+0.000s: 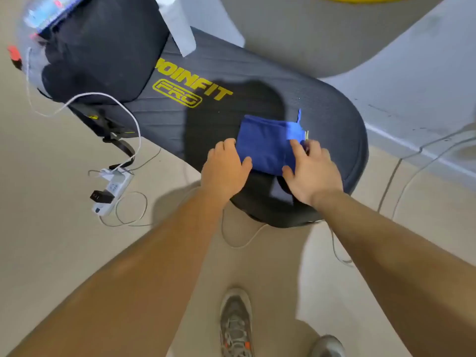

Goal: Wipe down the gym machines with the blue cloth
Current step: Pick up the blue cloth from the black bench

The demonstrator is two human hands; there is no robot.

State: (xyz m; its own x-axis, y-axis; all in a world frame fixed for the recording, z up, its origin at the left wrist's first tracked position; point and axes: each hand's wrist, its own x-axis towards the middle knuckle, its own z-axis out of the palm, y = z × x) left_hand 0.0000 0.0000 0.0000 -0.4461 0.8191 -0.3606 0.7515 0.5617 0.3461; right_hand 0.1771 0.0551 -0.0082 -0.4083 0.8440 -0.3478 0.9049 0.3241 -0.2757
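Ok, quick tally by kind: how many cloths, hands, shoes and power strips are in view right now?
Blue cloth: 1
Hands: 2 (left hand, right hand)
Shoes: 2 (full shoe, cut-off shoe)
Power strip: 1
Total: 6

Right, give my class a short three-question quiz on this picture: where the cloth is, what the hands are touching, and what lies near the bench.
1. What does the blue cloth rest on? A a table, B the padded bench, C a shelf.
2. True or false: only the left hand touches the cloth.
3. Fill in: the power strip lies on the ____.
Key: 1 B. 2 false, the right hand touches it too. 3 floor.
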